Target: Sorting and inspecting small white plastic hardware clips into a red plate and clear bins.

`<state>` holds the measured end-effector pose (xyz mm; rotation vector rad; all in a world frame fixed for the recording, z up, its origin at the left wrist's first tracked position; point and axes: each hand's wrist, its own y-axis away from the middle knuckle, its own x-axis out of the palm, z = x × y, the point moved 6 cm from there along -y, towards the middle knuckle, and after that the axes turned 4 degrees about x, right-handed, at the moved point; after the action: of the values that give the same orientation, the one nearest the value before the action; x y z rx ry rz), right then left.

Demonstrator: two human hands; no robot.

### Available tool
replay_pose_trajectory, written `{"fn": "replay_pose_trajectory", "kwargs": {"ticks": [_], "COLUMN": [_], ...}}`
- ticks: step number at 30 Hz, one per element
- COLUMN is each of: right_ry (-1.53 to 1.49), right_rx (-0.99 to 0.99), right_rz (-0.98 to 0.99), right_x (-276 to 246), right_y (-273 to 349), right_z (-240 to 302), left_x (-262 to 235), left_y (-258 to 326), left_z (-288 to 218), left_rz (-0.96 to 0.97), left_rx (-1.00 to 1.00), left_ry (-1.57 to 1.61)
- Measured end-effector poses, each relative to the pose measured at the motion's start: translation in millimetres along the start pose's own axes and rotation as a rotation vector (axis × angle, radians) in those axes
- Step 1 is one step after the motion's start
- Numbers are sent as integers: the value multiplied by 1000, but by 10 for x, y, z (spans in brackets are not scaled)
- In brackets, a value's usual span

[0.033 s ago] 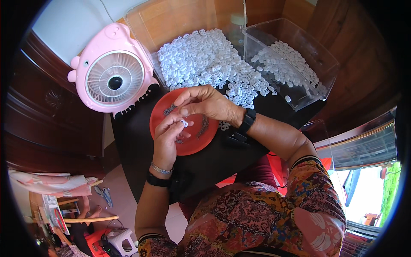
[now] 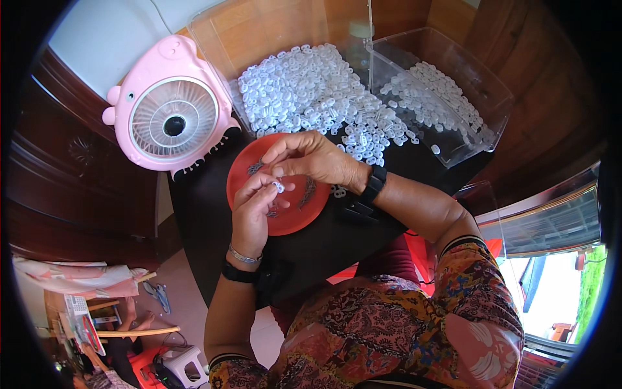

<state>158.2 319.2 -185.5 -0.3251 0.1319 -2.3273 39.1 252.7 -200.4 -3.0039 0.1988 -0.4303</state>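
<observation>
My left hand (image 2: 254,217) pinches a small white plastic piece (image 2: 279,187) between thumb and fingertips, just above a round red plate (image 2: 299,217). My right hand (image 2: 314,159) reaches in from the right, its thumb and forefinger pinched together right above that piece. Whether they hold anything is too small to tell. A few small dark metal bits (image 2: 306,192) lie on the plate. The plate rests on a black table (image 2: 324,249).
A clear open tray (image 2: 220,39) behind the plate holds a heap of white plastic pieces (image 2: 304,91). A clear box (image 2: 492,91) at the right holds more of them. A pink fan (image 2: 172,110) stands at the table's left. Loose pieces (image 2: 339,192) lie by my right wrist.
</observation>
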Motion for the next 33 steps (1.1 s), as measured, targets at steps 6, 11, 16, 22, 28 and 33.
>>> {"fn": "replay_pose_trajectory", "kwargs": {"ticks": [6,11,16,22,28,33], "right_ry": [165,488,750,824,534,729], "right_rx": [-94,-232,-328,-173,9,-130], "right_rz": [-5,91,2,20,5,12], "right_x": [40,109,146,118,-58,21], "right_y": [31,58,71,66,32,38], "right_z": [49,191,257,181,33,81], "left_x": [-70,-53,-35,-47,-44,0], "left_y": [-24,-13,2,-3,-21,-2], "left_z": [-27,-50,-47,-62,-87,-165], "left_rz": [47,31,10,55,18,51], "left_rx": [49,31,-3,7,63,259], "left_ry": [177,119,86,23,-53,-398]}}
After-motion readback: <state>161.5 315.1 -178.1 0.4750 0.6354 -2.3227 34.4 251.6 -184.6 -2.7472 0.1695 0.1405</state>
